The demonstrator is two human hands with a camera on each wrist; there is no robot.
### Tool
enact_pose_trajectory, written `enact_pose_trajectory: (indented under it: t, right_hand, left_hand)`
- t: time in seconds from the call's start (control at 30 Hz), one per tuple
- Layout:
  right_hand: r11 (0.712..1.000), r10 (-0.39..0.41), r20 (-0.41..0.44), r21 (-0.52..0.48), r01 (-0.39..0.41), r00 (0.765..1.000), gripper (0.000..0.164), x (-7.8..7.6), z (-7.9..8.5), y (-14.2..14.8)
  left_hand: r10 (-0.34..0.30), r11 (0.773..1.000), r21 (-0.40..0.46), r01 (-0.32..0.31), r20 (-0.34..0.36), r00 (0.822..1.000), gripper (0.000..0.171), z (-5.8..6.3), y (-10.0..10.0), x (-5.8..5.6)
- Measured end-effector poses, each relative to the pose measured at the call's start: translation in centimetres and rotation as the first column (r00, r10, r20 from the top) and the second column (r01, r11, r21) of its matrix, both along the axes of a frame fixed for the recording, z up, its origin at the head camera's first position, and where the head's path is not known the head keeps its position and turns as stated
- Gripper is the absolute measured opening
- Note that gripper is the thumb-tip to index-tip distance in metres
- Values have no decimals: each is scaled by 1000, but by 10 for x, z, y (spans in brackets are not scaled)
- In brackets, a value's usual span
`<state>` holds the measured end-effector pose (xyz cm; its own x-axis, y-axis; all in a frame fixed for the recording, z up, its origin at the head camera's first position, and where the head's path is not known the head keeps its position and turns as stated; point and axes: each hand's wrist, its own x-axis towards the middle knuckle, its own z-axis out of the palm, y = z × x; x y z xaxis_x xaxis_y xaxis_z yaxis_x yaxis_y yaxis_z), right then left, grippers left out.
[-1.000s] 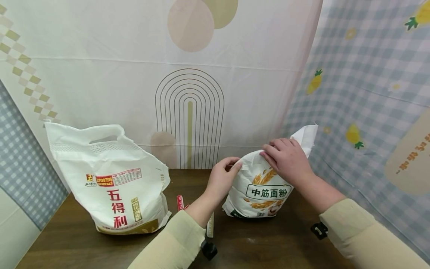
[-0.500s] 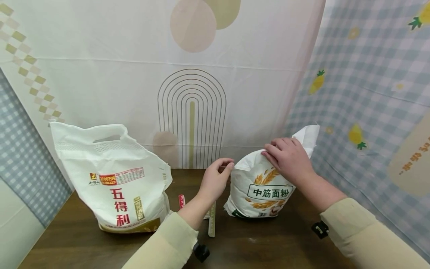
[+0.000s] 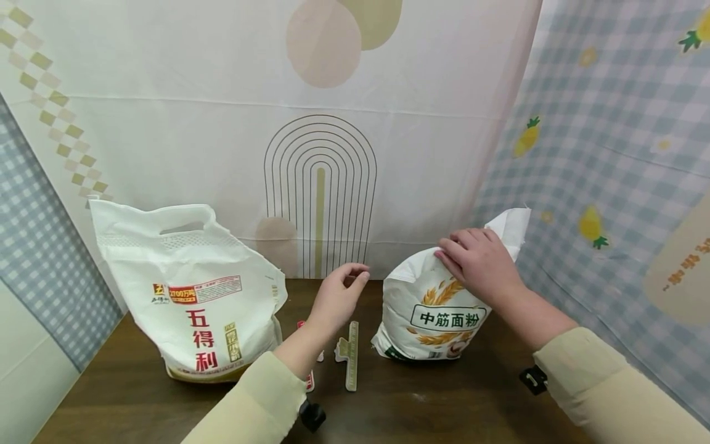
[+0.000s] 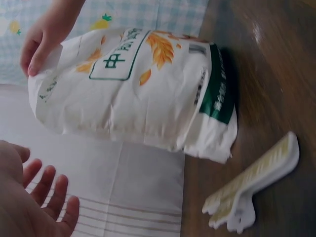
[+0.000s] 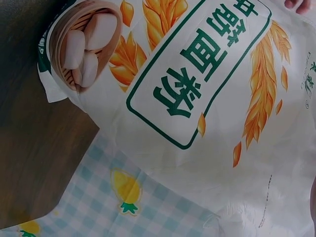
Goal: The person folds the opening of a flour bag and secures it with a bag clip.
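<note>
A smaller white flour bag (image 3: 427, 293) with wheat ears and green lettering stands on the table, its top folded over. My right hand (image 3: 481, 264) grips that fold near the bag's upper right, while a white corner sticks up behind the knuckles. To the left of the bag my left hand (image 3: 337, 295) hangs in the air, fingers loosely bent around nothing. Below it lies an olive-and-white bag sealing clip (image 3: 352, 361), seen closer as a clip (image 4: 261, 177) in the left wrist view. A red-and-white clip (image 3: 310, 381) is mostly covered by the left forearm.
A larger white flour bag (image 3: 161, 314) with a cut-out handle and red lettering stands at the left of the brown wooden table (image 3: 432, 410). Patterned cloth (image 3: 222, 148) hangs behind, and blue checked cloth (image 3: 610, 185) lines the right side.
My left hand has let go of the smaller bag's folded edge and moved left, away from it, uncovering the olive clip. The right hand keeps its grip on the fold.
</note>
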<state>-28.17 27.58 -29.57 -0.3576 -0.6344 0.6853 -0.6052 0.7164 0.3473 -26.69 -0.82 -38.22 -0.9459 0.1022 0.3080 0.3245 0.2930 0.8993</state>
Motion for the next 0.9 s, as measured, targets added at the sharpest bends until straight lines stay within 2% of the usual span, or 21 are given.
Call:
enact_pose_trajectory:
  t: [0.1,0.2,0.33,0.4,0.47,0.57,0.7,0.77,0.83,0.9]
  right_hand:
    - [1000,5,-5,6,-5,1000,37,0,0,1]
    - [1000,1,0,12,-1,1000,36,1,0,1]
    - [1000,0,3,15,0,1000,35,1,1,0]
    - [1000,2,1,15,-2,1000,33,1,1,0]
    - [1000,4,-3,12,-4,1000,32,1,1,0]
    - [1000,1,1,10,-1,1000,29,1,1,0]
    - [1000,6,-2,-1,-6,1000,24,1,0,0]
    - [1000,8,-7,-6,-8,1000,24,1,0,0]
    - [1000,11,-14,-12,-11,1000,25,1,-1,-1]
    - [1000,13,-20,-17,-13,1000,28,1,-1,-1]
  left_hand:
    - [0,991,-131,1,8,1000,21,-3,-7,-1]
    - [14,954,-301,-10,11,1000,20,-8,-12,-2]
    - [46,866,-497,-52,-24,999,19,-16,-18,-2]
    - [55,815,-576,-66,-37,998,20,-20,-21,-2]
    - [57,761,-646,-63,-30,998,23,-25,-23,-2]
    - [54,665,-746,-31,7,999,27,-34,-27,0]
    - [37,552,-834,24,53,998,24,-45,-30,4]
    - [27,505,-862,35,57,998,22,-49,-30,7]
    - [26,466,-884,42,61,998,25,-51,-30,9]
    - [29,440,-897,45,64,998,29,-53,-29,10]
